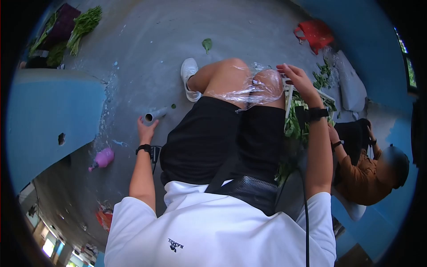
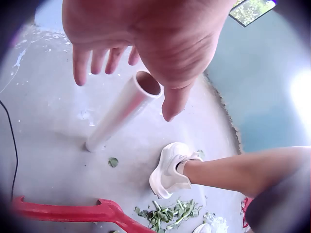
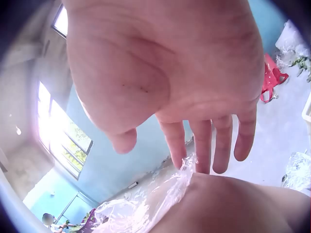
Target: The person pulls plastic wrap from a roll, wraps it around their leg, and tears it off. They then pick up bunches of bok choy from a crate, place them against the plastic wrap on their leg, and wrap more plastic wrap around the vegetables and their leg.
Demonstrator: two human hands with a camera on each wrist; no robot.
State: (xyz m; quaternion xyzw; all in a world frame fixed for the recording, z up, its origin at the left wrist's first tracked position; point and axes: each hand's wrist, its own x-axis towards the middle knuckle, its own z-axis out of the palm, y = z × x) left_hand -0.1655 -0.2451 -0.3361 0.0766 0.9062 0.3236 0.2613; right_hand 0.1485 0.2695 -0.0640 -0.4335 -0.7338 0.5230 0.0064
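Observation:
A roll of clear plastic film (image 1: 159, 114) on a tube stands upright on the floor at the person's left. The left hand (image 1: 146, 130) is right by its upper end, fingers and thumb spread to either side; in the left wrist view the film roll (image 2: 116, 114) shows below the palm with a gap to the thumb. Across the thighs and knees lies a crumpled sheet of plastic film (image 1: 231, 95). Over the right knee hovers the right hand (image 1: 302, 82), its fingers extended; in the right wrist view the fingertips overlap the film's raised edge (image 3: 187, 167).
Leafy greens (image 1: 293, 122) fill a white-rimmed container beside the right leg. Another person (image 1: 364, 173) sits at the right. A red bag (image 1: 316, 35), a pink bottle (image 1: 103, 157) and bundled greens (image 1: 84, 26) are on the floor. A low blue wall (image 1: 53, 107) stands at left.

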